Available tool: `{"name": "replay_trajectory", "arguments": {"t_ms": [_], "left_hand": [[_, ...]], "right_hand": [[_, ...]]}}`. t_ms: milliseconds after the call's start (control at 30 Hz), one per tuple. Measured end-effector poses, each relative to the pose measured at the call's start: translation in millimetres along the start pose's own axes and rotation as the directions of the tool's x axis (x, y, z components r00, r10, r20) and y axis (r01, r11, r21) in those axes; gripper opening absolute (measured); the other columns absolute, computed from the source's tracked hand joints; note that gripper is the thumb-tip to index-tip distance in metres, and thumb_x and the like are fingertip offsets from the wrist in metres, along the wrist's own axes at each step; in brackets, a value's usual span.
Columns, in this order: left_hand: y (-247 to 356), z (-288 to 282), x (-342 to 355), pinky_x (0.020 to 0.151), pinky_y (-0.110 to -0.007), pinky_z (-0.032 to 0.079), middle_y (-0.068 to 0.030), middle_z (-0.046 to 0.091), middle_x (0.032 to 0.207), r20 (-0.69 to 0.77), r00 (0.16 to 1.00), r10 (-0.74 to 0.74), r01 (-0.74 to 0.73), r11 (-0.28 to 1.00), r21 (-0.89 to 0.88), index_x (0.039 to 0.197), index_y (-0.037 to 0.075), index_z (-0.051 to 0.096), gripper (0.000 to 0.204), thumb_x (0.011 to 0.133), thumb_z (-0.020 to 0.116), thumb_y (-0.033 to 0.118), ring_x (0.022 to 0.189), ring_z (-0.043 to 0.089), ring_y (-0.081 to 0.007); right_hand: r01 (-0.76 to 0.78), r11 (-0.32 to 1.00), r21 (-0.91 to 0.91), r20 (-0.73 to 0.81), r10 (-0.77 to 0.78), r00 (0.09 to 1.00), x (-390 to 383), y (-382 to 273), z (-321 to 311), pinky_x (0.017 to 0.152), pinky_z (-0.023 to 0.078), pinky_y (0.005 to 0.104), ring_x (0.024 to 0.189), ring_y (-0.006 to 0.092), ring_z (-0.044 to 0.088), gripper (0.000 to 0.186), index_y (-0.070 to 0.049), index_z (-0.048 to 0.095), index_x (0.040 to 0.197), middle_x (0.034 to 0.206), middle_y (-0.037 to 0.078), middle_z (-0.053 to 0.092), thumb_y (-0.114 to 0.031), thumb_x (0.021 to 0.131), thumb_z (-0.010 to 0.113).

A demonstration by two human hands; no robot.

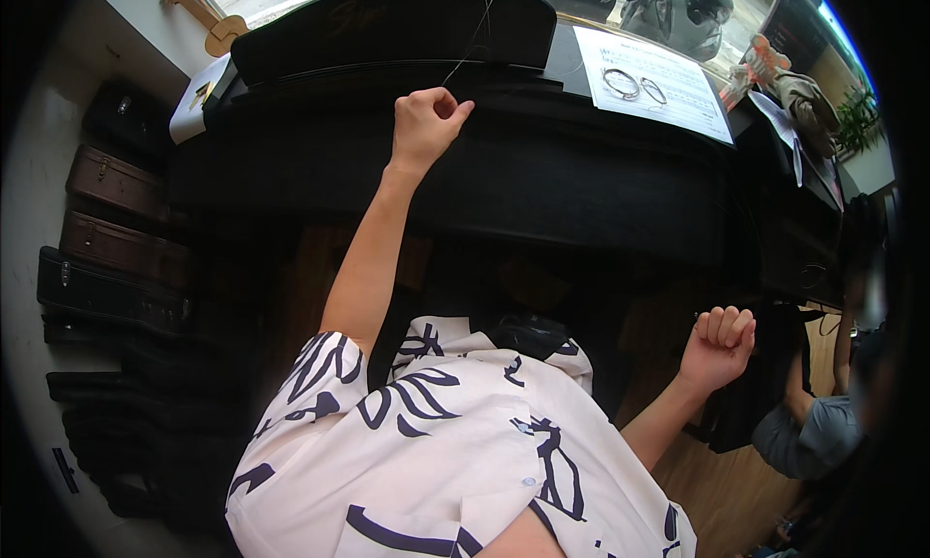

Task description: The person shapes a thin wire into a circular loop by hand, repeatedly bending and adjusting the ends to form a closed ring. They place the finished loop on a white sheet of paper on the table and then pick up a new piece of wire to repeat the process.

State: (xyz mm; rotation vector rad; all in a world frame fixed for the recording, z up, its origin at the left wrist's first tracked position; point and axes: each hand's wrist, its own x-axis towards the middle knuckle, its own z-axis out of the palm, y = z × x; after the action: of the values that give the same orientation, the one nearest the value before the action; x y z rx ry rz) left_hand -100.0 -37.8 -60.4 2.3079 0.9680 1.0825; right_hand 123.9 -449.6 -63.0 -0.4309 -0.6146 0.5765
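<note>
Apparently guiding thin wire (475, 45), seemingly pinched in nearly closed left hand (421, 127), running up past black panel (387, 35). Holding right hand (719, 347) fisted out to side; can't tell contents. Next, likely calls for steady pinch.

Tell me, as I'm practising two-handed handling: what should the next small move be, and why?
Probably bring the right hand toward the left hand to help steady the thin strand. The strand seems to run from the left hand's curled fingers up past the curved black panel, while the right hand is curled well off to the side.
</note>
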Motion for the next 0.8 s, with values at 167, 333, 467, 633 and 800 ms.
{"name": "replay_trajectory", "arguments": {"t_ms": [167,333,467,633,800], "left_hand": [[19,9,3,0.056,-0.023,0.055,-0.0085,0.071,0.072,-0.062,0.99,-0.124,0.099,0.946,-0.308,0.087,0.0,0.068,0.01,0.09,0.068,0.009,0.061,0.072,-0.0167],[1,18,22,0.06,-0.024,0.056,-0.0096,0.072,0.073,-0.012,0.997,-0.08,0.074,0.964,-0.257,0.088,-0.002,0.069,0.012,0.087,0.071,0.009,0.065,0.073,-0.0167],[-16,18,15,0.063,-0.025,0.056,-0.0092,0.073,0.077,0.057,0.998,-0.001,0.007,0.995,-0.1,0.088,-0.001,0.072,0.013,0.084,0.074,0.011,0.066,0.072,-0.0157],[-30,10,-3,0.061,-0.026,0.054,-0.0076,0.072,0.071,0.187,0.982,0.024,-0.019,0.999,-0.029,0.084,0.002,0.073,0.017,0.082,0.078,0.017,0.06,0.069,-0.0139],[-36,6,-2,0.058,-0.023,0.055,-0.0092,0.072,0.069,-0.058,0.992,-0.115,0.112,0.993,-0.047,0.087,-0.002,0.072,0.021,0.083,0.079,0.018,0.061,0.072,-0.0156]], "right_hand": [[-0.074,0.994,-0.079,0.009,0.075,0.997,3,15,-2,0.049,0.019,0.0286,0.051,0.0089,0.021,0.042,-0.011,0.034,0.066,0.058,-0.002,0.027,-0.021,0.103,0.05],[-0.116,0.986,-0.122,-0.025,0.114,0.993,5,24,-6,0.048,0.019,0.0286,0.049,0.0088,0.022,0.044,-0.009,0.038,0.064,0.057,-0.001,0.027,-0.024,0.102,0.053],[-0.119,0.987,-0.109,0.001,0.12,0.993,3,27,-11,0.049,0.019,0.0285,0.051,0.0091,0.021,0.038,-0.009,0.035,0.066,0.058,-0.001,0.027,-0.016,0.102,0.046],[-0.113,0.982,-0.15,-0.049,0.106,0.993,2,29,-21,0.048,0.018,0.0292,0.05,0.0097,0.022,0.037,-0.008,0.037,0.059,0.056,0.0,0.029,-0.015,0.092,0.051],[-0.136,0.98,-0.145,-0.078,0.126,0.989,3,33,-31,0.049,0.018,0.0304,0.05,0.0104,0.022,0.036,-0.008,0.036,0.052,0.053,0.001,0.027,-0.017,0.082,0.053]]}}
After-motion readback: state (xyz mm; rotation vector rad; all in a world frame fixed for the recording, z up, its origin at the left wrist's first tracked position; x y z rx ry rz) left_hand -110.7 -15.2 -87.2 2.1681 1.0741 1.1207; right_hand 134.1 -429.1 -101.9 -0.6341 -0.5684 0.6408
